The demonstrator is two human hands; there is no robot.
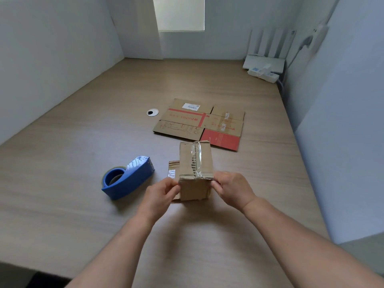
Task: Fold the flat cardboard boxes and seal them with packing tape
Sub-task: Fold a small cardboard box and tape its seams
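A small folded cardboard box (pixel 195 173) stands on the wooden table, with a strip of clear tape running along its top seam. My left hand (pixel 161 193) pinches the box's near left edge and my right hand (pixel 232 188) pinches its near right edge. A loose flap with shiny tape sticks out at the box's left side. A flat cardboard box (pixel 199 123) with red print lies just behind it. A blue tape dispenser (pixel 126 177) lies on the table to the left of the folded box.
A round cable grommet (pixel 152 112) sits in the tabletop left of the flat box. A white router (pixel 265 63) and a power strip (pixel 268 74) stand in the far right corner. Grey partition walls enclose the table on three sides.
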